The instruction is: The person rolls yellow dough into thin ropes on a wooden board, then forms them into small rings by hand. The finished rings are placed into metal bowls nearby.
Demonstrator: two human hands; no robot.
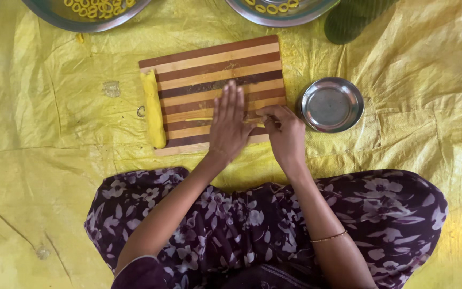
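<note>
A person sits on a yellow plastic sheet (44,160) spread over the floor, seen from above, with a striped wooden cutting board (215,64) straight ahead at twelve o'clock. The left hand (229,126) lies flat, fingers straight and grip released, pressing on a thin yellow dough strand (199,119) that runs across the board's near half. The right hand (284,134), just beside it at three o'clock, pinches the strand's other end between curled fingertips. A thick yellow dough log (153,109) rests along the board's left edge at nine o'clock. A small steel bowl (331,104) sits just off the board's right edge, with nothing visible inside. Two large steel bowls at the top edge, one at eleven o'clock (54,18) and one at one o'clock (252,16), hold small yellow dough rings (97,8). Open sheet stretches wide to the left and right.
</note>
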